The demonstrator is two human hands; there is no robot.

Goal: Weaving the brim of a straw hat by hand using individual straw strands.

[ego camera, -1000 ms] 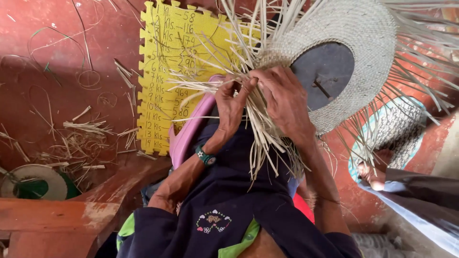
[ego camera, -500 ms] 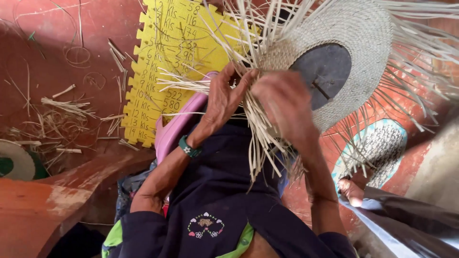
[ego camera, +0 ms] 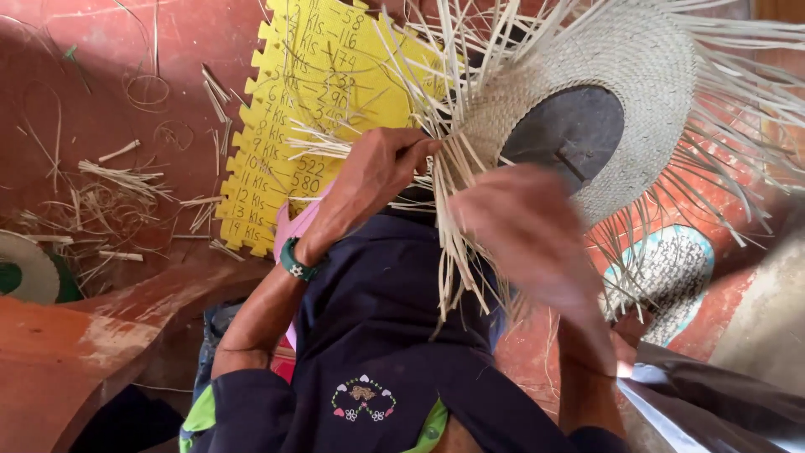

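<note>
A round woven straw piece [ego camera: 650, 71] lies over a dark round form [ego camera: 570, 134], with many loose pale strands [ego camera: 457, 252] sticking out all around. My left hand [ego camera: 373, 180], with a green wristband, pinches strands at the weave's near left edge. My right hand [ego camera: 524, 235] is blurred with motion just right of those hanging strands, below the dark form. Whether it holds any strand is unclear. Both hands are over my lap in dark clothing.
A yellow foam mat [ego camera: 310, 92] with toothed edges lies on the red floor behind the work. Straw scraps [ego camera: 109, 193] litter the floor at left. A green and white disc [ego camera: 25, 273] sits at the far left, a teal-edged woven mat [ego camera: 671, 268] at right.
My right hand has dropped down and to the right, away from the weave's edge, and is now blurred. My left hand stays pinching the strands. The camera view has shifted slightly.
</note>
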